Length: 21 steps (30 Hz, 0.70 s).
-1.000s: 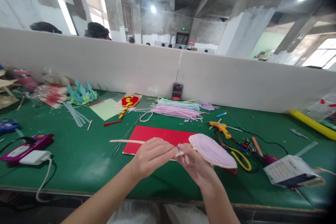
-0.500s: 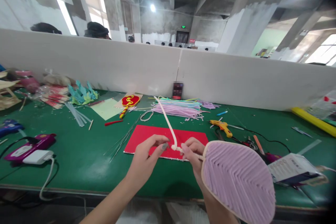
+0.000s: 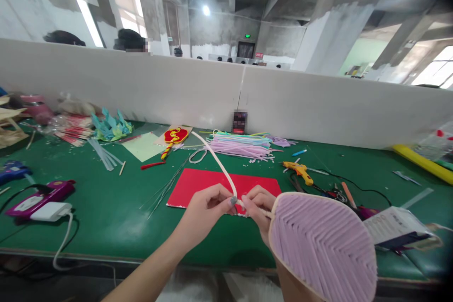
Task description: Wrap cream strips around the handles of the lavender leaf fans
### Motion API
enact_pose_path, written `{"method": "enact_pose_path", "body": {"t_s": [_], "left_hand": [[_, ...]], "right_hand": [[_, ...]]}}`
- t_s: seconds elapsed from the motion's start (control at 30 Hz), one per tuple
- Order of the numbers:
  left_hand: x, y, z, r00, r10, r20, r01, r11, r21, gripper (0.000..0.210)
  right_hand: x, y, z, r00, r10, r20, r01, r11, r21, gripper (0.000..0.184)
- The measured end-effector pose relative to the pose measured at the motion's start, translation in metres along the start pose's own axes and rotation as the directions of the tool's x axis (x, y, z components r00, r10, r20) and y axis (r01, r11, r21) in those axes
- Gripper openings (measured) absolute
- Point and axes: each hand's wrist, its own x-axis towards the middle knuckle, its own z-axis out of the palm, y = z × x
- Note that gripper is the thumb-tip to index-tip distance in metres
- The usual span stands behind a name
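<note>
A person's two hands work on a lilac fan [image 3: 323,243] above the near edge of a green bench [image 3: 116,217]. The right hand [image 3: 260,205] grips the fan's slim handle, fingers closed around it, while the ribbed, leaf-shaped blade, bordered in cream, spreads to the right and overhangs the bench's near edge. The left hand [image 3: 214,203] pinches a cream cord [image 3: 221,165] between thumb and forefinger where it meets the end of the handle; the rest of the cord arcs up toward the bench's far edge.

Beneath the hands lies a red board [image 3: 226,179], its long side roughly parallel to the near edge. Along the far edge rests a bundle of lilac and mint strips [image 3: 240,146], with a red-and-yellow fan [image 3: 176,136] to its left, near a pale green sheet of paper [image 3: 143,147]. A yellow glue gun [image 3: 299,172] lies to the right of the board, and a white box [image 3: 396,226] sits toward the bench's near right corner. Toward the near left corner, a white plug [image 3: 51,212] is beside a purple power strip [image 3: 44,197].
</note>
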Motion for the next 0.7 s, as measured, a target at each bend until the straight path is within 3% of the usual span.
{"method": "enact_pose_path", "body": {"t_s": [0.3,0.57,0.7], "left_hand": [[0.003,0.001,-0.006,0.997,-0.027,0.075,0.028,1.000,-0.005,0.013],[0.002,-0.003,-0.005,0.998,0.000,0.064,0.000,1.000,0.011,0.011],[0.002,-0.011,-0.004,1.000,0.004,-0.002,-0.004,1.000,-0.030,0.011]], "right_hand": [[-0.001,0.005,0.006,0.999,0.029,-0.032,-0.026,0.998,0.065,0.033],[-0.001,0.008,0.004,0.993,0.116,0.011,-0.116,0.988,0.103,0.034],[-0.002,0.012,0.006,0.974,0.217,0.063,-0.224,0.965,0.140,0.032]]}}
